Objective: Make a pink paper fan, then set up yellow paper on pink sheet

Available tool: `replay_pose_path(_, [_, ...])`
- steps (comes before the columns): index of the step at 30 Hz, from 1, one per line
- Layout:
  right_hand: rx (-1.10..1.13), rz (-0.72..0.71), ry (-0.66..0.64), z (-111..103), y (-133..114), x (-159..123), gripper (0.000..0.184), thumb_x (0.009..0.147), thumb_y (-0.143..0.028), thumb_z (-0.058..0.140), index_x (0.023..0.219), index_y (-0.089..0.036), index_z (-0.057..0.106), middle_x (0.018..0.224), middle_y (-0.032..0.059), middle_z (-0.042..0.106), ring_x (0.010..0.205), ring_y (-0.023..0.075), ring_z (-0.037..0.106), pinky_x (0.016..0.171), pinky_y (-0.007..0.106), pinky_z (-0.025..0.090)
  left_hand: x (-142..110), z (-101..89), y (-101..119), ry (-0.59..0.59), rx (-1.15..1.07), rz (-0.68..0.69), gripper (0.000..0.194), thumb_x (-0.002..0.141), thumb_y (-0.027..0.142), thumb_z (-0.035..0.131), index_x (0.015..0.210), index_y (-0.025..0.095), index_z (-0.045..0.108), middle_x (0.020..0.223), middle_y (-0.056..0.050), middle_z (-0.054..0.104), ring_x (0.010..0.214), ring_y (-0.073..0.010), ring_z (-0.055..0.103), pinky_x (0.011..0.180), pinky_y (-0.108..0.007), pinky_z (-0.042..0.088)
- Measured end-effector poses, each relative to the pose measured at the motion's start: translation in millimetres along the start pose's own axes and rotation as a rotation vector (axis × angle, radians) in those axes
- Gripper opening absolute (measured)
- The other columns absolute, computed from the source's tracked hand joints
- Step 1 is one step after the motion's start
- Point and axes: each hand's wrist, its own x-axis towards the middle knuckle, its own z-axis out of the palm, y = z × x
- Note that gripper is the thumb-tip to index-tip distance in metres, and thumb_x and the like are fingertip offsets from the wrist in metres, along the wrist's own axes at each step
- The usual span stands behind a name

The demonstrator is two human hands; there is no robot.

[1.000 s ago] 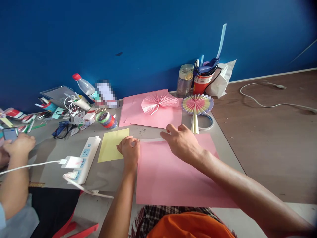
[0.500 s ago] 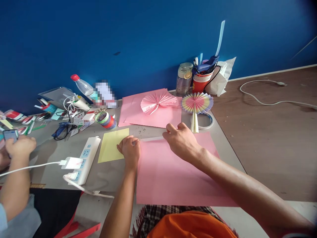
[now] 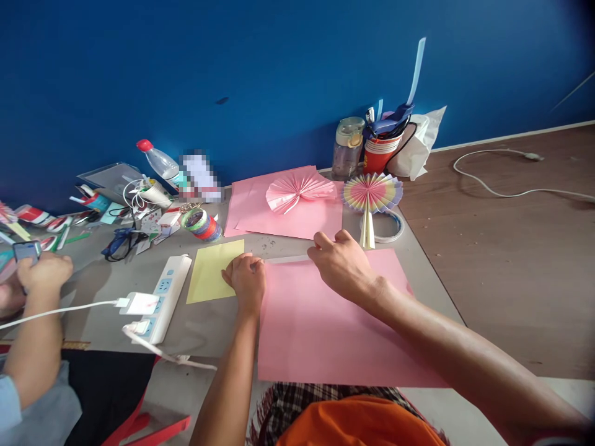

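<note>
A large pink sheet of paper lies in front of me, its far edge showing a narrow pale strip between my hands. My left hand is closed on the sheet's far left corner, its curled fingers resting partly over a yellow square of paper. My right hand has its fingers bent and pinched at the far edge, right of the left hand; its fingertips are partly hidden. Beyond lie more pink sheets with a pleated pink paper fan on top.
A multicoloured paper fan rests by a roll of tape. Behind stand a bottle and a red cup of tools. To the left are a power strip, bundled tape rolls and another person's hand with a phone.
My right hand has slid slightly right along the sheet's far edge, while the left stays at the corner. The view shifts a little.
</note>
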Motion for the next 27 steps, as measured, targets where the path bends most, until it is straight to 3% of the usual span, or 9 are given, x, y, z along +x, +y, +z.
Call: replay_pose_path(27, [-0.039,-0.009,-0.158,-6.4,-9.4,-3.4,0.019,0.073,-0.003,0.045,0.077,-0.014,0.061,0.081,0.0091,0.06,0.056,0.0141,0.049,0.066,0.034,0.022,-1.3,-2.7,-0.1,-0.036,0.01,0.017,0.011,0.072,0.021,0.053,0.064,0.022,0.06,0.116,-0.004,0.064,0.12,-0.0243,0.046,0.108,-0.043,0.023])
